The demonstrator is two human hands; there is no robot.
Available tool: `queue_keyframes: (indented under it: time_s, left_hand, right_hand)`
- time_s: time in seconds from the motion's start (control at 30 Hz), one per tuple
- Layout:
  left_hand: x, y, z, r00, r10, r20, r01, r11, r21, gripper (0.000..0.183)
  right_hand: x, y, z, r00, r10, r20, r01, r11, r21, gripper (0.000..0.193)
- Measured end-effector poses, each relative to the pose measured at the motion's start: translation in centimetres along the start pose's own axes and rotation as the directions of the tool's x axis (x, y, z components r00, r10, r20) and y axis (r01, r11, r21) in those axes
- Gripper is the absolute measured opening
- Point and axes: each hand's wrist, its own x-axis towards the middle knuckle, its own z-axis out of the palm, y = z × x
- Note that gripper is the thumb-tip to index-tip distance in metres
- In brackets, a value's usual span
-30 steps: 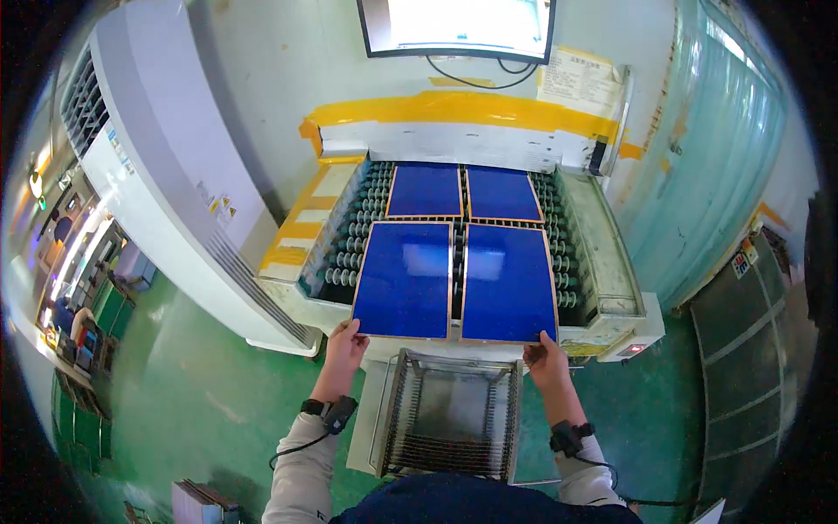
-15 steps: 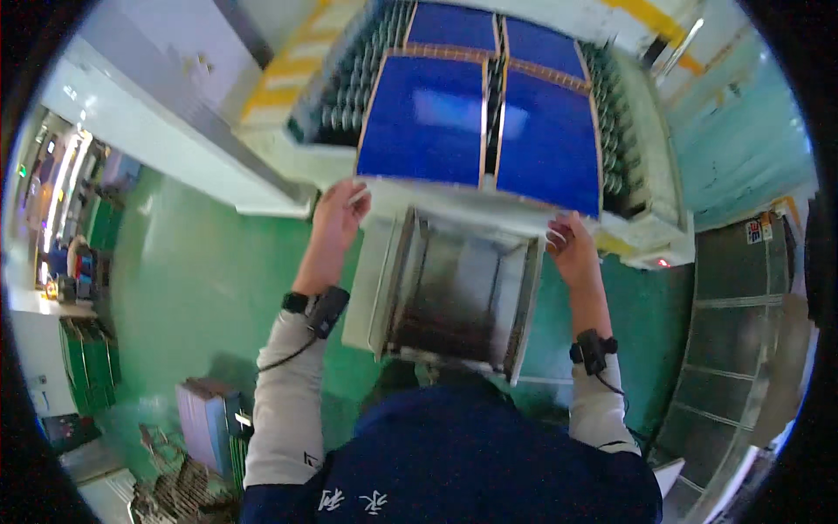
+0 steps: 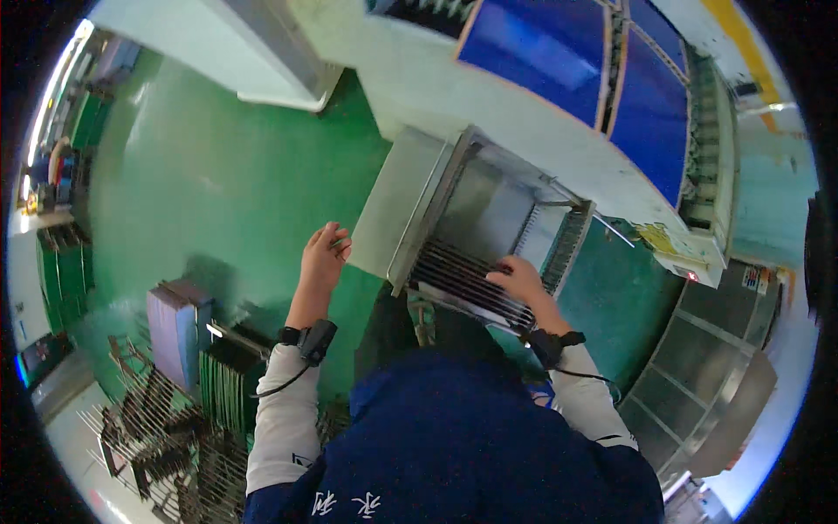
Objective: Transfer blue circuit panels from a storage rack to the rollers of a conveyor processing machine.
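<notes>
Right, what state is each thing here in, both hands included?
Left hand, loosely curled, nothing seen in it.
Right hand, over the dark strips; contact unclear.
Dark strips, lined up at the near end of the metal rack.
Metal rack, open at the top.
Blue panels, lying flat on the roller conveyor.
Red switch, lit.

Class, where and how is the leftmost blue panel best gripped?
The leftmost blue panel is probably best pinched at its near edge, from the side nearest the metal rack: the panel lies flat, that edge faces outward, and another blue panel lies close at right.
</notes>
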Motion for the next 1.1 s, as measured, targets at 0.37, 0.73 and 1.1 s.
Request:
queue_keyframes:
  time_s: [0.37,0.73,1.1]
  left_hand:
    - [-2.2,-9.3,-16.1,0.963,-0.220,-0.158,0.186,0.961,-0.205,0.032]
    - [-1.0,-11.1,-18.6,0.956,-0.259,-0.136,0.219,0.942,-0.255,0.030]
    - [-4.2,-10.9,-15.6,0.985,-0.078,-0.155,0.039,0.970,-0.240,0.025]
  right_hand:
    - [0.9,-2.7,0.9,0.953,-0.300,0.041,0.288,0.854,-0.432,0.022]
    - [2.5,-2.7,2.3,0.961,-0.220,0.166,0.275,0.803,-0.528,0.012]
    - [1.5,-2.4,2.2,0.950,-0.276,0.147,0.309,0.758,-0.575,0.013]
